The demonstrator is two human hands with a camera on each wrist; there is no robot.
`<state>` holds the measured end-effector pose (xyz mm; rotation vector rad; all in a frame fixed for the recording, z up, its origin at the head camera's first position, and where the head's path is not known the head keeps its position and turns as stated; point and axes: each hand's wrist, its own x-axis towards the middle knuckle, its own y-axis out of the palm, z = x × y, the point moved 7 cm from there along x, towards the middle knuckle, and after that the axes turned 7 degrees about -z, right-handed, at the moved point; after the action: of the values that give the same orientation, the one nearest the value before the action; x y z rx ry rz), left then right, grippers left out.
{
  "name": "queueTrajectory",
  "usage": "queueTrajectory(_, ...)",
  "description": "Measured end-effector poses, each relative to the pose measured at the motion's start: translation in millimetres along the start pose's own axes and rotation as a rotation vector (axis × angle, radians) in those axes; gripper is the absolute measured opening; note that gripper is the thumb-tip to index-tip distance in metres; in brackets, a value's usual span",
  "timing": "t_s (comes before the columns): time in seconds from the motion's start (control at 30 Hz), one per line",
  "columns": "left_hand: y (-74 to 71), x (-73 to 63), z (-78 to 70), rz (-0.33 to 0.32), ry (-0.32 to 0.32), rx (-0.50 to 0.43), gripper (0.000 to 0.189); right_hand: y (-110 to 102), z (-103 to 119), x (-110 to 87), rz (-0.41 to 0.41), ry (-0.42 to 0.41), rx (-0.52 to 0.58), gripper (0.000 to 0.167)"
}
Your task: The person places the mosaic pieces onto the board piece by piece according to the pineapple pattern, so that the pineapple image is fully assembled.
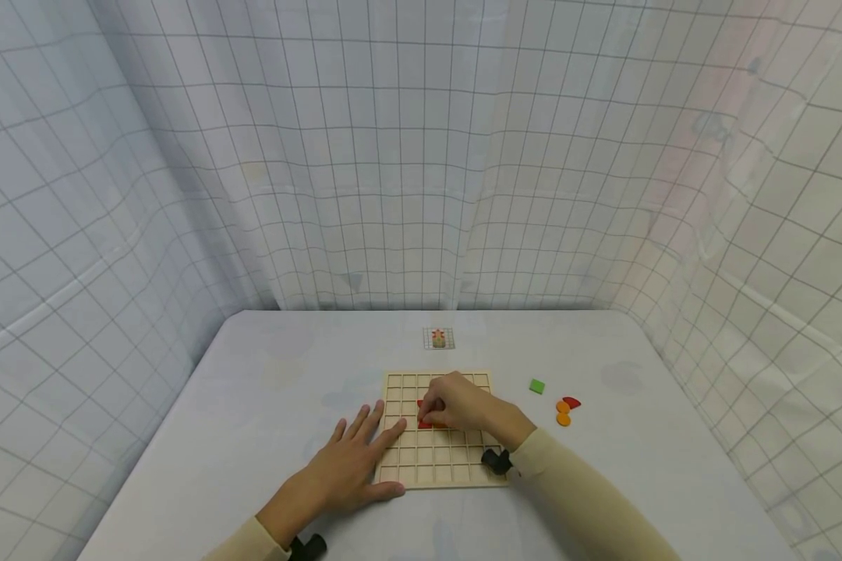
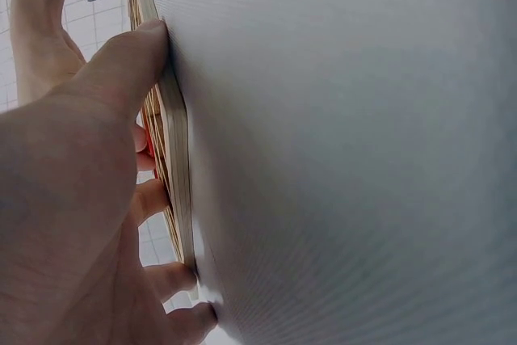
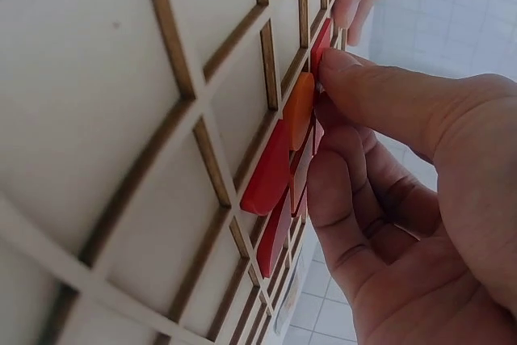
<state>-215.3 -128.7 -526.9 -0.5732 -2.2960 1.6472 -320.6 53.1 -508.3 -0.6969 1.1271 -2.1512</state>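
A wooden grid board point(image 1: 435, 467) lies on the white table in front of me. My left hand point(image 1: 347, 471) is spread flat at its left edge, with the thumb point(image 2: 145, 46) against the near corner and a finger over the frame. Above the board's middle, my right hand point(image 1: 459, 401) has its fingers curled, thumb and fingertips pinching a red piece point(image 3: 321, 44) at a grid cell. In the right wrist view an orange piece point(image 3: 299, 111) and more red pieces point(image 3: 269, 171) sit in neighbouring cells. The fingers partly hide the pinched piece.
Right of the board lie a green square point(image 1: 536, 386), a red quarter-round piece point(image 1: 571, 403) and two orange discs point(image 1: 564, 419). A small card with a gridded picture point(image 1: 438, 338) lies behind the board. White checked curtains point(image 1: 393, 195) surround the table.
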Motion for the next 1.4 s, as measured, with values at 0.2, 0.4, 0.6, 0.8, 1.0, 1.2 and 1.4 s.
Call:
queueTrajectory(0.2,0.5,-0.2,0.2,-0.003,0.006,-0.007,0.104,-1.4,-0.8,-2.6,-0.009,0.009,0.016,0.006)
queueTrajectory(0.4,0.5,-0.6,0.1,-0.003,0.003,-0.009,0.104,-6.1,-1.1,-6.6,-0.024,0.012,0.053,0.007)
queueTrajectory(0.6,1.2,0.3,-0.5,-0.003,0.004,-0.015,0.104,-12.2,-6.1,-12.2,-0.055,0.028,0.05,0.008)
queueTrajectory(0.8,2.3,1.0,0.0,-0.005,-0.002,-0.006,0.104,-21.1,-15.2,-20.4,-0.086,0.056,0.05,0.006)
queueTrajectory(1.0,2.9,0.8,-0.1,-0.004,-0.016,-0.002,0.105,-32.1,-24.1,-30.0,-0.112,0.069,0.044,0.007)
queueTrajectory(1.2,2.3,1.1,-0.9,-0.01,-0.012,-0.002,0.104,-41.9,-36.2,-42.0,-0.134,0.118,0.043,0.008)
queueTrajectory(1.4,1.9,1.3,-1.1,-0.011,-0.015,0.002,0.105,-54.3,-47.1,-57.7,-0.179,0.136,0.041,0.009)
